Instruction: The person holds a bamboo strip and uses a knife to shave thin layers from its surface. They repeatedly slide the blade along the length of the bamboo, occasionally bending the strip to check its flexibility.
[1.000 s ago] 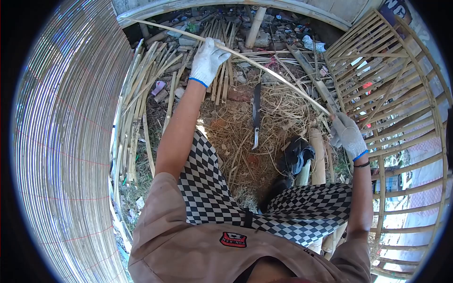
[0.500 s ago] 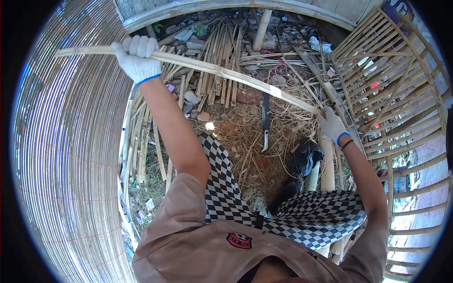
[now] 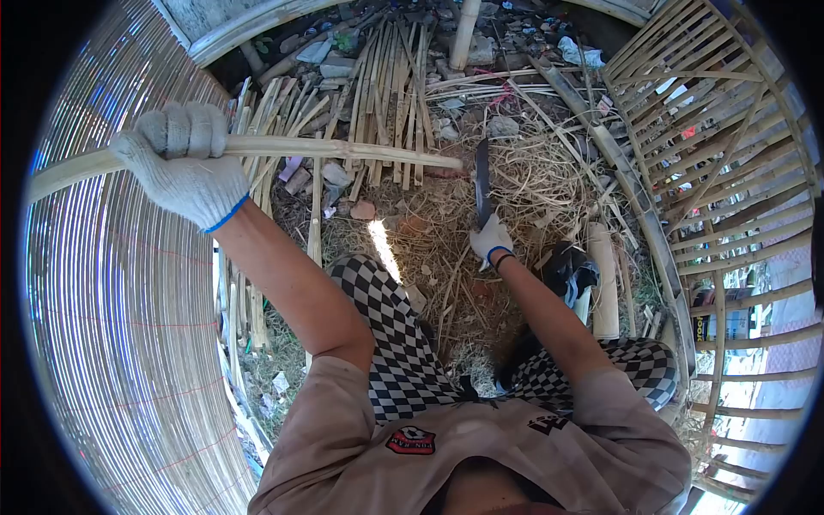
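Note:
In a white knitted glove, my left hand (image 3: 184,159) is wrapped round a long split bamboo strip (image 3: 343,149), raised at the left. The strip runs roughly level, its right end near the machete blade. My right hand (image 3: 492,236), gloved too, is closed round the handle of a machete (image 3: 482,180). The dark blade points away from me, low over the straw-littered ground. The handle is mostly hidden inside the glove.
Split bamboo strips (image 3: 390,94) lie piled ahead. Bamboo shavings (image 3: 536,159) cover the ground. A bamboo slat rack (image 3: 717,137) stands at the right, a slatted blind (image 3: 129,283) at the left. A bamboo pole (image 3: 603,283) lies beside my right leg.
My right hand has let go of the bamboo strip's right end and taken hold of the machete on the ground. My left hand has moved lower and left, carrying the strip.

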The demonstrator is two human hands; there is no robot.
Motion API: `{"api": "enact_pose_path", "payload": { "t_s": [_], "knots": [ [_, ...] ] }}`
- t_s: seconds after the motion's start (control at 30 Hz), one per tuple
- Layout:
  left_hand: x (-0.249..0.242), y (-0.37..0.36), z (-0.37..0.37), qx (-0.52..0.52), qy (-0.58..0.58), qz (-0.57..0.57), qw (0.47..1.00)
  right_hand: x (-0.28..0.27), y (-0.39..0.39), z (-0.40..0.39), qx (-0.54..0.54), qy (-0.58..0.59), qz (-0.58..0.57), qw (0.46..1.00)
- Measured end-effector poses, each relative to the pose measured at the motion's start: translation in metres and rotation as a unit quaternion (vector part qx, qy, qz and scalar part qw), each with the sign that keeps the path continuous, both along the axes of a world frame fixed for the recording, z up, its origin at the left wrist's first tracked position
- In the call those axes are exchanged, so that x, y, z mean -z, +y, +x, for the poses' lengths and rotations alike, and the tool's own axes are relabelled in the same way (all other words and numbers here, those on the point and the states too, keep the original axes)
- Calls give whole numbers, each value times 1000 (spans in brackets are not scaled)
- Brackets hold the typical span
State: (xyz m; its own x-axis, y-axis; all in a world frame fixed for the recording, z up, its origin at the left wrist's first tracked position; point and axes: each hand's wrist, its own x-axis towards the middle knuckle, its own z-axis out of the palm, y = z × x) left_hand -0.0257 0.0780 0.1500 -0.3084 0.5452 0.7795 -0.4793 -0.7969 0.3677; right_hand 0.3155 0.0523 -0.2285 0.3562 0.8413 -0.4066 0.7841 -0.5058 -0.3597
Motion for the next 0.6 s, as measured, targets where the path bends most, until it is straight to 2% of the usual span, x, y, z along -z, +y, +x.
{"api": "enact_pose_path", "payload": {
  "t_s": [0.07, 0.17, 0.2, 0.3, 0.4, 0.47, 0.5, 0.53, 0.6],
  "knots": [
    [4, 8, 9, -1, 33, 7, 999, -1, -1, 0, 24, -16, -6, 1000],
    [11, 22, 31, -38, 72, 14, 997, 48, 2, 20, 36, 3, -29, 999],
    [13, 25, 44, -66, 73, 20, 995, 42, -4, 20, 43, 10, 7, 999],
    [23, 29, 83, -134, 32, -5, 990, 29, -8, 22, 14, 26, 11, 1000],
    [42, 52, 102, -146, -21, -46, 988, 3, 2, 28, -1, 156, -75, 985],
    [61, 67, 113, -153, -46, -80, 984, 24, 8, 33, 72, 409, -50, 908],
    [71, 74, 117, -156, -58, -98, 981, 33, 9, 35, 106, 525, -36, 844],
    [78, 77, 121, -159, -69, -116, 978, 16, 4, 35, 150, 644, -36, 750],
    [86, 79, 122, -128, -63, -139, 980, -7, 8, 33, 161, 667, -5, 728]
  ]
}}
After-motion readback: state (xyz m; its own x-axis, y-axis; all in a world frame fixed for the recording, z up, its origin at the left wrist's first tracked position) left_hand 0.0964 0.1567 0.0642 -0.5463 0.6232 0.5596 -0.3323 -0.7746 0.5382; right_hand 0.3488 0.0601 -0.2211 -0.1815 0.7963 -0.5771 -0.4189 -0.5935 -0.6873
